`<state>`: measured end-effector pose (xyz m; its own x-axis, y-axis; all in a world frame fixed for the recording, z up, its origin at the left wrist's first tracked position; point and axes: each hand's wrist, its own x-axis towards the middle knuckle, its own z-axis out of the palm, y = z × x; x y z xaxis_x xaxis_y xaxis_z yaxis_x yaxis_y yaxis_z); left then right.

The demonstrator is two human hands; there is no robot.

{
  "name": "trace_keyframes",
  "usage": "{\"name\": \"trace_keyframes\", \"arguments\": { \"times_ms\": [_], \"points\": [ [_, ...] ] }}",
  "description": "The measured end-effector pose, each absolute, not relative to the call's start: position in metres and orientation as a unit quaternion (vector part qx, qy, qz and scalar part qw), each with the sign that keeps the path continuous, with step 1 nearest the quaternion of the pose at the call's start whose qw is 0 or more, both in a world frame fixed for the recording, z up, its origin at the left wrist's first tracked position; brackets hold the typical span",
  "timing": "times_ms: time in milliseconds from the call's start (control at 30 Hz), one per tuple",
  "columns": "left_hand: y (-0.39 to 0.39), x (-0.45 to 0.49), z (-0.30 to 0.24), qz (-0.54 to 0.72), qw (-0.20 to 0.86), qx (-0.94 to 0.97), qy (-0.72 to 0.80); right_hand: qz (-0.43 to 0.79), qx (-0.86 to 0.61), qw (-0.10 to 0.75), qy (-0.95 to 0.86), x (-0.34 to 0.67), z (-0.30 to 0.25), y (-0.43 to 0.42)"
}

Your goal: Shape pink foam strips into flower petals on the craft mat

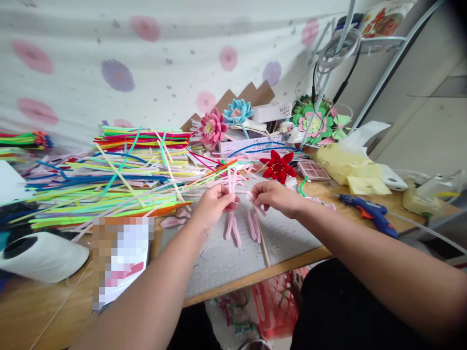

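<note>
My left hand (215, 204) is closed, pinching pale pink pipe cleaners (232, 177) that stand up above the fingertips. In my right hand (272, 197), also closed, is a bent pale pink pipe cleaner (260, 209) whose end points down toward the mat. Both hands are just above the grey cutting mat (215, 270). Between my forearms lie two folded pink pipe cleaners, the left one (232, 229) and the right one (254, 226). A thin wooden stick (265, 250) rests beside the right one. Past my right hand is a red pipe-cleaner flower (278, 166).
Bundles of coloured pipe cleaners (83, 182) cover the back left. A phone (126, 262) and white spool (44, 256) are at the left. A blue glue gun (370, 211) lies at right, near a yellow bag (339, 160). Pink (211, 128) and blue flowers (238, 112) stand behind.
</note>
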<state>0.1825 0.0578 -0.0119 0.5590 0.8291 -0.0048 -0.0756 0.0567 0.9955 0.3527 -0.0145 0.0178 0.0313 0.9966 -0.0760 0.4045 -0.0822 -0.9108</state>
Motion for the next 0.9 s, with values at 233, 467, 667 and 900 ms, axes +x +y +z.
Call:
{"name": "trace_keyframes", "arguments": {
  "times_ms": [233, 467, 667, 900],
  "points": [
    [0.061, 0.183, -0.016, 0.342, 0.643, 0.620, 0.293, 0.471, -0.523, 0.470, -0.533, 0.341, 0.018, -0.015],
    [0.059, 0.183, -0.014, 0.356, 0.645, 0.612, 0.286, 0.471, -0.510, 0.491, -0.527, 0.338, 0.017, -0.013],
    [0.057, 0.184, -0.013, 0.358, 0.640, 0.613, 0.293, 0.337, -0.575, 0.450, -0.594, 0.346, 0.011, -0.013],
    [0.056, 0.184, -0.015, 0.352, 0.602, 0.651, 0.300, 0.045, -0.598, 0.383, -0.702, 0.345, 0.014, -0.018]
  ]
}}
